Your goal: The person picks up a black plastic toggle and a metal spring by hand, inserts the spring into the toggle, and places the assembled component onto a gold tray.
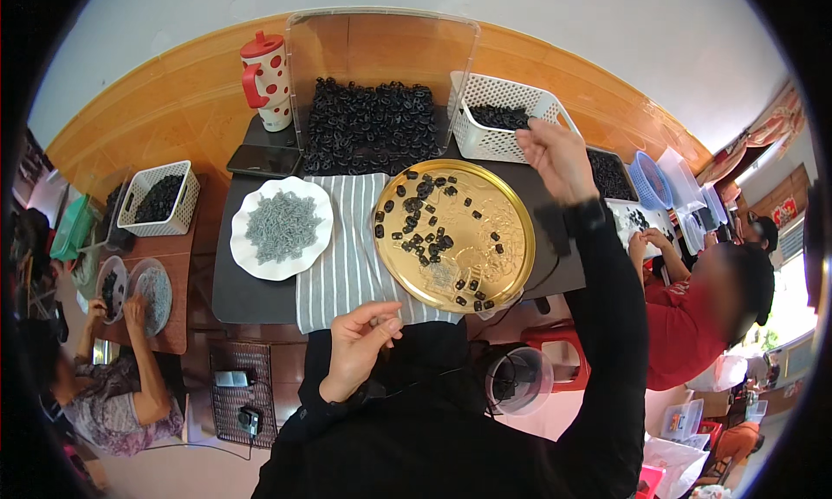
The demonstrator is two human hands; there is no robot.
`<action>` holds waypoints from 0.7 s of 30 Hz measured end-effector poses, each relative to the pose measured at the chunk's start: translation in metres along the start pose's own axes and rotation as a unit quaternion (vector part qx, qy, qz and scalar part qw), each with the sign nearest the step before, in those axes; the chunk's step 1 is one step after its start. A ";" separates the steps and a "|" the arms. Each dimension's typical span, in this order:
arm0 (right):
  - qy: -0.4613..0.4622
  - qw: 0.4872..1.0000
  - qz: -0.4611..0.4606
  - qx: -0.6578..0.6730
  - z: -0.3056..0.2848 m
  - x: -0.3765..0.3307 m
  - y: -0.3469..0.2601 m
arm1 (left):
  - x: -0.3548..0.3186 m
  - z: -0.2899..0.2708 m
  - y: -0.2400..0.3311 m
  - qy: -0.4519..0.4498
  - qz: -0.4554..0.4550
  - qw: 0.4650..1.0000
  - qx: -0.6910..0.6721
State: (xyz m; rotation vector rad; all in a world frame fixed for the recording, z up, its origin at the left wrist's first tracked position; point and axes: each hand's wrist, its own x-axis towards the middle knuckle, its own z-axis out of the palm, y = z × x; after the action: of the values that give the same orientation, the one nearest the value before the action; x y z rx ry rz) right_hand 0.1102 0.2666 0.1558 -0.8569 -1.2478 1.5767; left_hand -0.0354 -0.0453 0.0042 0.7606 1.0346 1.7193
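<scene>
Your left hand [360, 347] hovers nearest your body, around 7 o'clock from the middle of the gold tray [485, 185], fingers curled with thumb and forefinger nearly meeting; whether anything tiny sits between them, you can't tell from here. On the tray, small black pieces [445, 242] lie scattered, thickest from 9 o'clock towards the centre, with a few more near 6. At 9 o'clock, beyond the striped cloth [347, 230], a white scalloped plate [238, 236] holds a heap of grey pins [282, 226]. Your right hand [559, 159] is raised at 2 o'clock, fingers loosely bent, tips by the white basket [500, 144] at 1 o'clock; its grip is hidden too. Farther off, at 11 o'clock, a clear bin [381, 13] holds many black parts [373, 126].

You seem to be dropping a piece into the basket or taking one out; which, you can't tell. Next likely calls for bringing your right hand over the tray and pinching one loose black piece cleanly.
</scene>
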 end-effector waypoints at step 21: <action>-0.381 0.672 -0.206 -0.601 0.025 -0.011 0.127 | -0.002 -0.002 -0.004 0.001 -0.052 0.998 0.035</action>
State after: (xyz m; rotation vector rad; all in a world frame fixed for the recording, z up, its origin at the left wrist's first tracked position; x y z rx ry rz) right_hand 0.0608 0.2401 0.0387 -0.4970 -2.9819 0.5003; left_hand -0.0347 -0.0468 -0.0006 0.7359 1.1226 1.6026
